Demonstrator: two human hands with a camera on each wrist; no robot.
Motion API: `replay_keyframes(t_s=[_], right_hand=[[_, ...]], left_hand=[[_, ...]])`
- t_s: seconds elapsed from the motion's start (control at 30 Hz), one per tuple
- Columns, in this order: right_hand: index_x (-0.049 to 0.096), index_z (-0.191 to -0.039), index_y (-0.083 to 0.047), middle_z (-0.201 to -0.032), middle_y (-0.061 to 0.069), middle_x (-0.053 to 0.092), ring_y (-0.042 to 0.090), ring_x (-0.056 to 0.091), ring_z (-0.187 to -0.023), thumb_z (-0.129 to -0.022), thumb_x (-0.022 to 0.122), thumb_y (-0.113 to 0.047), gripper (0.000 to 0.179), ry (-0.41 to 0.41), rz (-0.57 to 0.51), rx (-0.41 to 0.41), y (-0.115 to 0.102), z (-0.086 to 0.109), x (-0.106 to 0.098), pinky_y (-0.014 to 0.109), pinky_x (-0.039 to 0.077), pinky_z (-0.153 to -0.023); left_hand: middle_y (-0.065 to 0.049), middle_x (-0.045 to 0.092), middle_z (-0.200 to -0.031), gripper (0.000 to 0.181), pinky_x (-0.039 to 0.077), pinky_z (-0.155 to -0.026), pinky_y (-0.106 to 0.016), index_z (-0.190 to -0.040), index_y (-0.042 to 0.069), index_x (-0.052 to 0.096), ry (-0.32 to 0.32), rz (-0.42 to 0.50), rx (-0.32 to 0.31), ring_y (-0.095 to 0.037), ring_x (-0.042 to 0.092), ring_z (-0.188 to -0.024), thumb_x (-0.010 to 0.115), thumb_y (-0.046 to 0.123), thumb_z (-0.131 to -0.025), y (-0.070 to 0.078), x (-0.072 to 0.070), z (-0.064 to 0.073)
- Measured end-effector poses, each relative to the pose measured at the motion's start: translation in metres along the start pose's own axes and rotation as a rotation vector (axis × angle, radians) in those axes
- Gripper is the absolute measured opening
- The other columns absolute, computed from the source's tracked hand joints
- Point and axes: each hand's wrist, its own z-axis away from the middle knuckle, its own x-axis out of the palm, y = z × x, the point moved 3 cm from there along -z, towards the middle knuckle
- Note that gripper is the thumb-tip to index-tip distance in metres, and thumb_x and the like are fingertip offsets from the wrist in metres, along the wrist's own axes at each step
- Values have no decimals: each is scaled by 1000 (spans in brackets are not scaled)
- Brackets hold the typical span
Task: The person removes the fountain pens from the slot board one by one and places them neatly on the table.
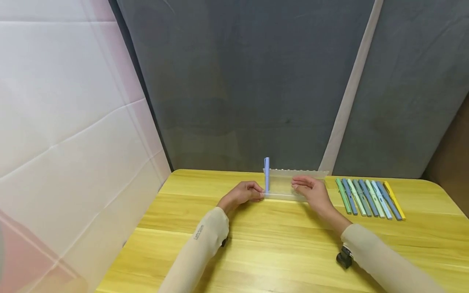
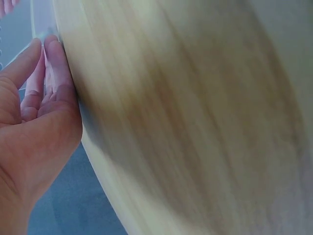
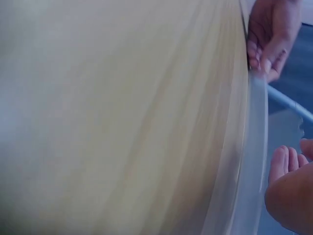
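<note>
A clear plastic pen rack point(image 1: 282, 197) with a scalloped back edge stands near the table's far side. One lavender-blue pen point(image 1: 267, 175) is upright at its left end, clip near the top. My left hand point(image 1: 243, 193) pinches the rack's left corner between thumb and fingers, just beside the pen's foot. In the right wrist view, the same pinch shows at the end of the rack's front strip point(image 3: 252, 147). Over the rack's right part hovers my right hand point(image 1: 315, 193), fingers loosely bent and nothing visible in them; whether it touches the rack I cannot tell.
Right of the rack, several capped pens in greens and blues point(image 1: 363, 198) lie side by side, with a yellow pen point(image 1: 395, 200) at the right end. A grey curtain point(image 1: 234, 89) hangs behind the wooden table point(image 1: 264, 252). White cloth point(image 1: 73, 122) is on the left.
</note>
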Motion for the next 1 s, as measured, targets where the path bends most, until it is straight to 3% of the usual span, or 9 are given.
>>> replay_keyframes(t_s=[0.2,0.47,0.73,1.0], right_hand=[[61,-138,12,-136,32,66,12,75,-114,-101,68,-3,41,-53,-30,9,-1,-10,35,10,55,-90],[65,-135,9,-133,29,69,37,69,-126,-99,68,-2,37,12,-76,54,-6,-20,69,8,52,-84],[75,-124,3,-120,22,77,32,75,-115,-97,74,-10,29,103,102,98,-14,-27,83,36,61,-94],[79,-117,0,-112,17,80,26,76,-103,-95,77,-13,26,144,195,138,-15,-30,87,31,58,-85]], left_hand=[[-4,75,-95,14,62,-92,-30,-111,-3,70,-5,-25,7,-10,70,-87,72,4,-98,1,1,-1],[-5,74,-96,17,62,-97,-35,-114,-4,70,-13,-34,10,-11,71,-89,71,4,-99,4,2,0],[-5,73,-93,14,62,-94,-33,-112,-7,68,-7,-10,23,-11,71,-88,68,0,-100,5,3,1],[-2,71,-91,12,62,-94,-31,-110,-5,68,-5,-3,10,-10,69,-86,69,0,-100,5,5,0]])
